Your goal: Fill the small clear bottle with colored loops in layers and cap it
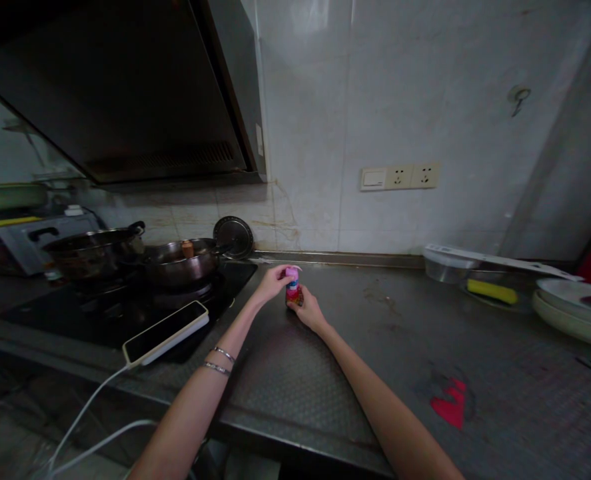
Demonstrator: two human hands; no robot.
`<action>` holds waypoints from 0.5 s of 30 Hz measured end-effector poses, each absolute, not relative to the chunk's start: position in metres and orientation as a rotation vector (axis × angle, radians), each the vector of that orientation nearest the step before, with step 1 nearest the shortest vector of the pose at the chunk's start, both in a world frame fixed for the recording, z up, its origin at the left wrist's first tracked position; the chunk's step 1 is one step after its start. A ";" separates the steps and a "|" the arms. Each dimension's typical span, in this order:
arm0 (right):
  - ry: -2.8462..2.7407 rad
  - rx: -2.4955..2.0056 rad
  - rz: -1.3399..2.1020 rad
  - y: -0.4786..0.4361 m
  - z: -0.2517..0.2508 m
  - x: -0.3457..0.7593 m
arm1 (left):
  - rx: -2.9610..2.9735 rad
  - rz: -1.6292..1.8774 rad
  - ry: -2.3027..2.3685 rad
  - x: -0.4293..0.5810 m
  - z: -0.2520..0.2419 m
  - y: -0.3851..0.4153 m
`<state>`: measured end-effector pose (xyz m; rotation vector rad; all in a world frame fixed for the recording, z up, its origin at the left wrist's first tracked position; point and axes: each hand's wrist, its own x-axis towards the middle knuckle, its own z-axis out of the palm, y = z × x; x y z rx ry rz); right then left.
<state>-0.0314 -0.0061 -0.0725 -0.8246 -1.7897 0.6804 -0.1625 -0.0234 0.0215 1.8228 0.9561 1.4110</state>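
Observation:
A small bottle [293,288] with a pink cap and a red and blue label stands upright on the grey metal counter [385,333]. My left hand [274,281] has its fingers closed around the pink cap at the top. Lower down, my right hand [308,308] grips the bottle's body from the right side. Two silver bracelets circle my left wrist. My fingers cover part of the label.
A black stove [90,320] at the left bears two pans, and a phone [165,331] with a white cable lies at its front edge. Stacked plates [570,313], a yellow sponge [492,291] and a clear bowl [448,267] are at the right. A red scrap [450,403] lies nearer.

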 end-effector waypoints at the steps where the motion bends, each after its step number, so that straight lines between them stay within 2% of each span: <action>1: -1.792 -0.822 0.682 -0.007 -0.072 -0.031 | 1.820 1.415 0.958 -0.161 0.021 -0.024; 15: -1.806 -0.868 0.557 -0.011 -0.068 -0.031 | 1.735 1.668 1.345 -0.151 0.008 -0.017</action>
